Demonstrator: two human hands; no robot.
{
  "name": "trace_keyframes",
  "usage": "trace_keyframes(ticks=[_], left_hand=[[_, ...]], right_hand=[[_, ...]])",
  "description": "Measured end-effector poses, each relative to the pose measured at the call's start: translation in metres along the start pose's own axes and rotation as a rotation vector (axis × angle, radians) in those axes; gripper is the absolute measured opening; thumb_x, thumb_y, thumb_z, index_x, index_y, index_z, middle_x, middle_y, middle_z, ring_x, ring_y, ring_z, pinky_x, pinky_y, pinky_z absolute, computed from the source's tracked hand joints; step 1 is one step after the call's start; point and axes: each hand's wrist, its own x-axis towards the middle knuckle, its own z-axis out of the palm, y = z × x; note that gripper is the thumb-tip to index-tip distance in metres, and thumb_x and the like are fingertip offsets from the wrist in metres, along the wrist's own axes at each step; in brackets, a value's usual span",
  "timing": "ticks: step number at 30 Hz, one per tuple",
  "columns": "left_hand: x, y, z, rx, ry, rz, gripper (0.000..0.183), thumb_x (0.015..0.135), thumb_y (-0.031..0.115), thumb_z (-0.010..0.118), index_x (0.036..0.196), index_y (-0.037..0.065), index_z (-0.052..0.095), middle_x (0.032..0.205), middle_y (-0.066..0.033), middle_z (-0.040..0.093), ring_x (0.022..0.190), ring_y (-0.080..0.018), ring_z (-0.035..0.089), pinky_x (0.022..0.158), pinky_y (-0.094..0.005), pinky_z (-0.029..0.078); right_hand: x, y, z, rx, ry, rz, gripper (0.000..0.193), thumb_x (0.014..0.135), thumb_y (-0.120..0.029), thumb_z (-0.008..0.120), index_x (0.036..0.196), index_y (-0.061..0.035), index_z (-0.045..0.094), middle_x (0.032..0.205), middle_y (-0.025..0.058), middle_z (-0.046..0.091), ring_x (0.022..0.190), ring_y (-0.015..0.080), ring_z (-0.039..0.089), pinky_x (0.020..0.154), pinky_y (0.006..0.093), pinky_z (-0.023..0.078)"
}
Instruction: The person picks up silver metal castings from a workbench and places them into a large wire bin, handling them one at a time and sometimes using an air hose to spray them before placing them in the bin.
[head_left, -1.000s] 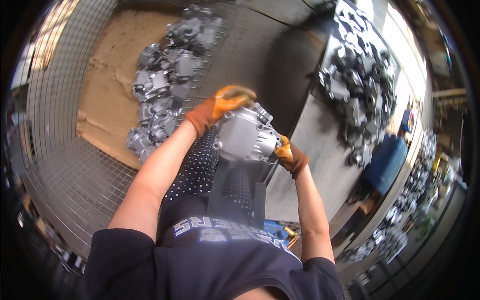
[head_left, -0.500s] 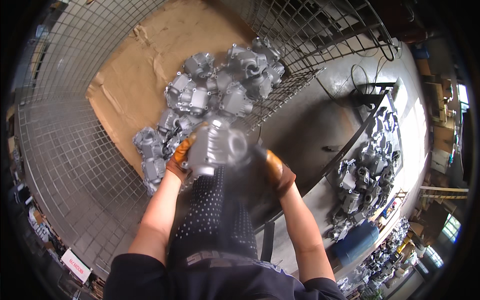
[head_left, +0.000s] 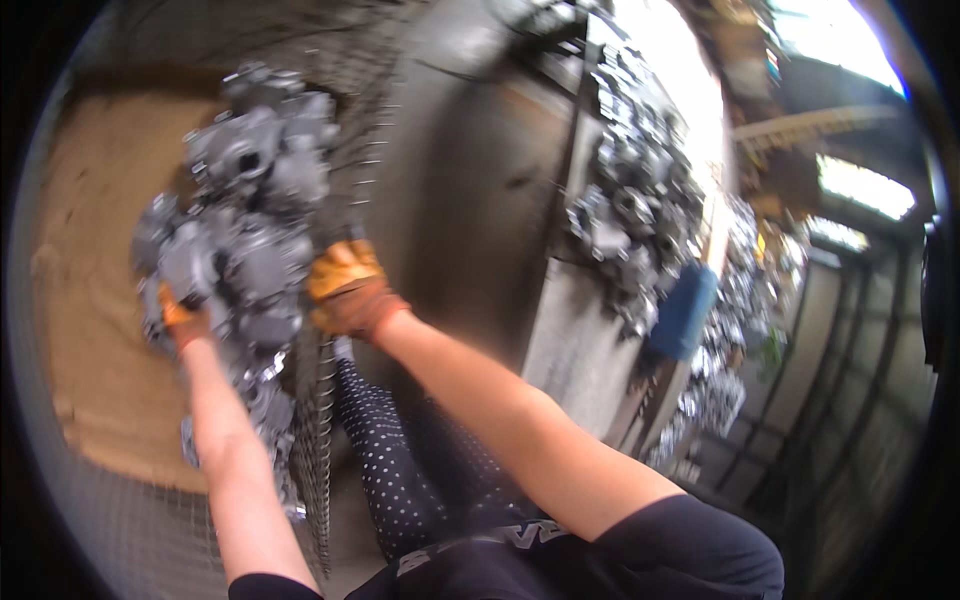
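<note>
Grey metal castings [head_left: 268, 265], box-shaped with bosses and round openings, are heaped on brown cardboard [head_left: 95, 300] in a wire mesh crate. My left hand [head_left: 182, 315], in an orange-and-brown work glove, reaches into the heap. Its fingers are against the near end of one casting [head_left: 190, 262] and seem to grip it; part of the hand is blurred. At the heap's right side, by the crate's mesh edge, is my right hand [head_left: 350, 288] in a matching glove. Its fingers are curled closed, and whatever they may hold is hidden.
The crate's wire mesh side [head_left: 325, 470] stands between the heap and my legs. To the right, a metal table [head_left: 575, 340] bears many more castings [head_left: 635, 205]. A blue cloth-like item [head_left: 685, 310] hangs at its near end. Grey floor [head_left: 440, 130] lies between crate and table.
My view has swung right, so the crate now appears farther left. The casting held before me in my left hand has gone down to the heap. My right hand has come to the crate's edge.
</note>
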Motion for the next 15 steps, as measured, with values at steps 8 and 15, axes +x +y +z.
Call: trace_keyframes(ticks=[8, 15], left_hand=[[-0.040, 0.014, 0.004, 0.773, 0.064, 0.169, 0.057, 0.093, 0.038, 0.056, 0.141, 0.010, 0.043, 0.134, -0.0030, 0.051, 0.120, -0.0209, 0.047, 0.104, -0.0407, 0.036], [-0.172, -0.012, 0.006, 1.356, 0.096, 0.377, 0.047, 0.098, 0.021, 0.044, 0.144, 0.014, 0.036, 0.148, -0.0020, 0.038, 0.137, -0.0181, 0.031, 0.111, -0.0410, 0.029]], right_hand=[[-0.001, 0.001, -0.003, 0.172, 0.125, 0.070, 0.019, 0.068, -0.031, 0.062, 0.072, -0.0133, 0.066, 0.090, 0.0012, 0.061, 0.104, 0.0238, 0.051, 0.097, 0.0396, 0.036], [-0.075, 0.036, -0.071, 0.611, 0.241, 0.401, 0.038, 0.072, -0.024, 0.066, 0.107, -0.0090, 0.064, 0.107, 0.0123, 0.063, 0.107, 0.0327, 0.056, 0.095, 0.0413, 0.043]])
